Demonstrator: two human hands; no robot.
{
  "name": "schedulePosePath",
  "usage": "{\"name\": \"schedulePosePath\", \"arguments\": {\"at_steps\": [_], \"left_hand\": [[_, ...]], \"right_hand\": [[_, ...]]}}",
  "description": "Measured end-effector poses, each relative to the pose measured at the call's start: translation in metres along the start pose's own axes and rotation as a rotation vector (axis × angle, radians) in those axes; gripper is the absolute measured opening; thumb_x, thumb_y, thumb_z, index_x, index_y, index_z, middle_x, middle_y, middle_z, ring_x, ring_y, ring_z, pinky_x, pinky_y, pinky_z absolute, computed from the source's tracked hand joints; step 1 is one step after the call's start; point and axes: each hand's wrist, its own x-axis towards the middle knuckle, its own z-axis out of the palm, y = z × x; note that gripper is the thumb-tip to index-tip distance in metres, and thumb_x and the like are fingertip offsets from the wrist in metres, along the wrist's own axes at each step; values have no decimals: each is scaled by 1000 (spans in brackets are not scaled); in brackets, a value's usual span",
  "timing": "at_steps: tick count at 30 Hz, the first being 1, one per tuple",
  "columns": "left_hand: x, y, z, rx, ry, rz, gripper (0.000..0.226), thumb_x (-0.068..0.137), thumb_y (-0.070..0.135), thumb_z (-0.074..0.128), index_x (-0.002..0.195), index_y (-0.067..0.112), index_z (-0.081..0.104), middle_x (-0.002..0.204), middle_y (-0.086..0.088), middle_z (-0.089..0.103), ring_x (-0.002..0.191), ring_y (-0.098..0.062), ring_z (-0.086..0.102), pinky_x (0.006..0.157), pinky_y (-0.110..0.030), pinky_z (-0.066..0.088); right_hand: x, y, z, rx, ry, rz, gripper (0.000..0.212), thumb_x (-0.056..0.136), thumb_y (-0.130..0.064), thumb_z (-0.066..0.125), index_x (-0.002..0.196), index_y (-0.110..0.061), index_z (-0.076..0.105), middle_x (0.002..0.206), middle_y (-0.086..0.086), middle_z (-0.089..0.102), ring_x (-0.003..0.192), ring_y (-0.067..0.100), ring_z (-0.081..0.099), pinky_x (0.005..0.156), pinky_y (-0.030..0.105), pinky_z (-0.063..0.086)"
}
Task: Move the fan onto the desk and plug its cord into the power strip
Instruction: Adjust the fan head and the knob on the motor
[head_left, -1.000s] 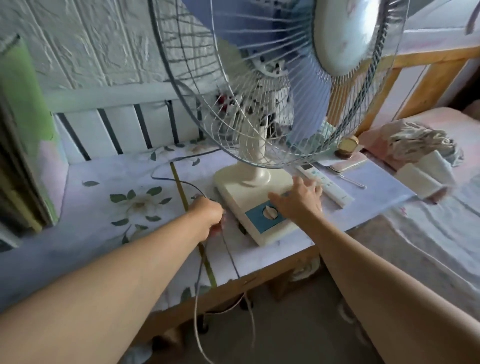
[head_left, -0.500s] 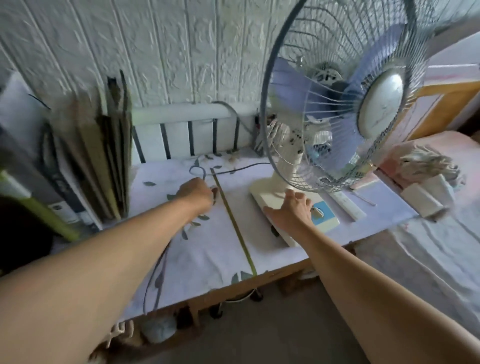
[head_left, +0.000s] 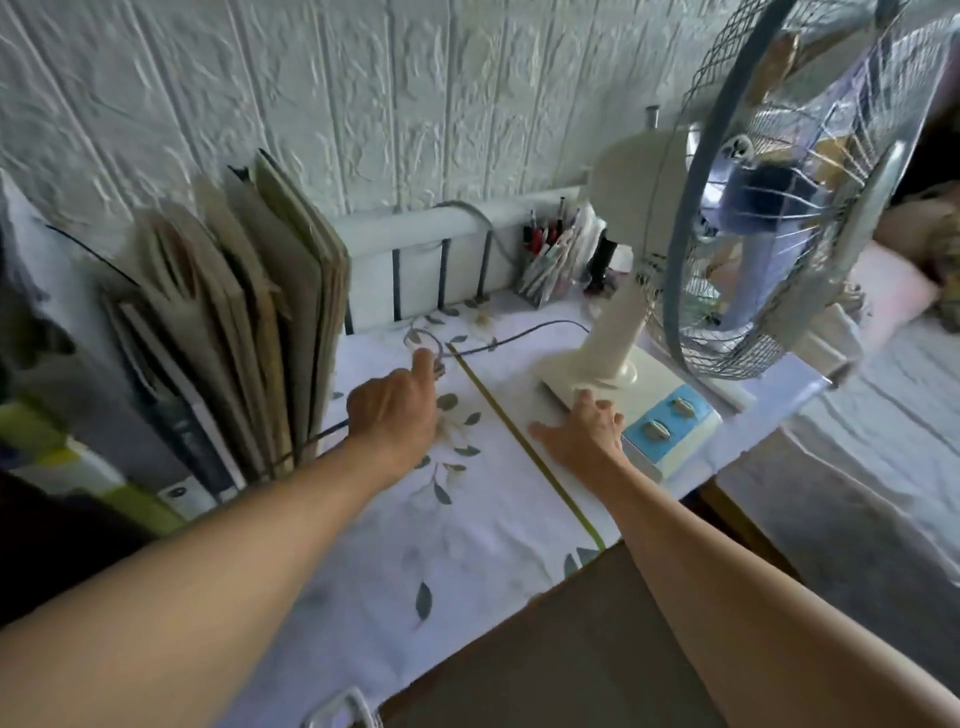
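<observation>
Taking the fan (head_left: 675, 291) as the landmark and reading from the far left: a row of upright folders (head_left: 249, 322) leans against the wall at the left end of the bench (head_left: 467, 545), well to the fan's left. Nearer the fan, the left hand (head_left: 397, 415) has travelled back over the bench since a second ago, when it was at the front edge; its grip is clenched on the cord (head_left: 519, 338), which loops just beyond the knuckles and runs right to the back of the fan's base. The plug itself is hidden in the fist or too small to tell. Next, the right hand (head_left: 587, 436) lies flat with a released grip, fingers spread against the left front of the base, beside the blue control panel (head_left: 670, 421). The fan stands upright on the bench and has been turned side-on compared with before. So the move looks done; plugging in remains, and no power strip is visible yet.
</observation>
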Motion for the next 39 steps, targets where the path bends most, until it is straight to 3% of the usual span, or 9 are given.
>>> {"name": "schedulePosePath", "arguments": {"at_steps": [4, 11, 15, 18, 20, 24, 29, 35, 39], "left_hand": [[-6, -7, 27, 20, -83, 71, 37, 88, 3, 33, 124, 11, 35, 98, -15, 67, 84, -36, 63, 58, -34, 33], [-9, -2, 48, -24, -319, -21, 43, 89, 3, 37, 131, 10, 31, 120, -17, 57, 104, -35, 59, 71, -36, 37], [-11, 6, 43, -76, -329, -142, 62, 87, 24, 54, 137, 11, 20, 136, -18, 35, 121, -36, 42, 94, -43, 37], [-6, 10, 41, -63, -266, -65, 98, 82, 44, 60, 148, 18, -7, 155, -15, 2, 141, -35, 13, 113, -48, 18], [3, 17, 44, -104, -225, 11, 102, 82, 49, 60, 149, 20, -12, 158, -9, -10, 145, -33, -1, 117, -48, 10], [28, 42, 55, -236, -182, 141, 87, 85, 49, 55, 149, 27, 1, 159, -5, 0, 145, -31, 6, 115, -48, 19], [64, 77, 76, -473, -271, 212, 81, 86, 44, 55, 149, 29, 7, 158, 0, 15, 143, -26, 19, 113, -48, 24], [119, 117, 91, -697, -309, 279, 78, 88, 39, 57, 149, 30, 9, 158, 0, 22, 142, -24, 29, 114, -46, 29], [146, 149, 94, -980, -298, 285, 72, 88, 33, 60, 145, 30, 16, 145, -1, 38, 128, -22, 44, 101, -32, 39]], "right_hand": [[2, 5, 9, 18, 20, 24, 74, 77, -41, 68, 135, -11, 34, 133, 17, 39, 127, 34, 30, 99, 44, 36], [7, 9, 13, 19, 13, 5, 78, 76, -40, 68, 138, -11, 31, 135, 16, 38, 128, 33, 29, 101, 45, 35], [6, 14, 11, 26, 10, -5, 78, 74, -39, 69, 137, -12, 32, 133, 15, 39, 127, 31, 30, 98, 43, 37], [6, 19, 7, 29, 13, 2, 78, 72, -36, 72, 135, -12, 33, 131, 14, 39, 125, 30, 31, 95, 43, 39], [8, 22, 5, 30, 25, 7, 79, 71, -34, 72, 135, -13, 32, 131, 14, 39, 124, 31, 31, 97, 42, 37], [16, 32, 5, 21, 80, 30, 85, 69, -31, 74, 139, -16, 29, 132, 13, 39, 123, 31, 30, 99, 42, 36], [31, 47, 11, -47, 137, 55, 89, 69, -23, 71, 143, -21, 22, 138, 11, 34, 126, 32, 27, 103, 41, 34], [58, 59, 22, -202, 181, 90, 90, 71, -12, 64, 146, -27, 15, 152, 13, 12, 139, 36, 11, 116, 43, 14], [75, 65, 31, -281, 245, 59, 73, 79, -6, 50, 143, -29, 24, 150, 13, 17, 139, 35, 14, 115, 51, 12]]}}
